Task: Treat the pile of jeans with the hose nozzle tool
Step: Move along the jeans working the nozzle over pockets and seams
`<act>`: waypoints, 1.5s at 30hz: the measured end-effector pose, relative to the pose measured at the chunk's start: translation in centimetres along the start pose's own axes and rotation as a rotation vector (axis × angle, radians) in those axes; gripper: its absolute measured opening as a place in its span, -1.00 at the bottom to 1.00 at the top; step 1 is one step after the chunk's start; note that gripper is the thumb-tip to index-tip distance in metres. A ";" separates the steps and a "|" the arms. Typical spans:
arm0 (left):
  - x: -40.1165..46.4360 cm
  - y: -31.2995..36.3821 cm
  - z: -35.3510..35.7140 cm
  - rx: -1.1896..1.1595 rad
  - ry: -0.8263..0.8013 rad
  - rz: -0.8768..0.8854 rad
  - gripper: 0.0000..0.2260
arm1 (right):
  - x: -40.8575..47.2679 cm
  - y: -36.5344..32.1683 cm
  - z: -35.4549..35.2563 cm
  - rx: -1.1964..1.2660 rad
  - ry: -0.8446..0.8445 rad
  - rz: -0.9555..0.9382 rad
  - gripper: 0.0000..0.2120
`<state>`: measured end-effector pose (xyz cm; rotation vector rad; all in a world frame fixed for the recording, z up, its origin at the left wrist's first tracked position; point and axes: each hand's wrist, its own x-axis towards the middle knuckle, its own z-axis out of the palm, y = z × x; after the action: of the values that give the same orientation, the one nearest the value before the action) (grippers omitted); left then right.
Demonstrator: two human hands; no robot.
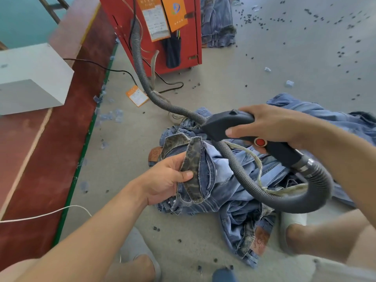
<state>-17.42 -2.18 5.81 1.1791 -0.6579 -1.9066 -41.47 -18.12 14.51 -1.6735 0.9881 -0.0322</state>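
The pile of jeans [244, 192] lies limp and heavy on the floor [244, 82], best lifted by a thick hem or waistband. The hose nozzle tool [240, 127], rigid on a springy hose [140, 64], sits in the right hand [270, 127], fingers wrapped around its handle above the pile. The left hand [164, 180] pinches a folded denim cuff [193, 169], just left of the nozzle.

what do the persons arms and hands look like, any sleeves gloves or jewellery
Both forearms are bare as far as the picture shows: no sleeves come into view. The left hand and the right hand wear no gloves. No watch, bracelet or ring shows on either wrist or on the fingers that can be seen. The nails look short and unpainted.
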 end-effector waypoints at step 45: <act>0.7 2.0 0.4 -0.304 0.037 0.104 -0.60 | -0.8 -1.3 1.2 -0.263 0.126 -0.024 -0.84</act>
<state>-17.27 -3.90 7.17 0.9659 -0.3839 -1.8168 -40.57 -16.66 15.48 -1.9423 1.1038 -0.0246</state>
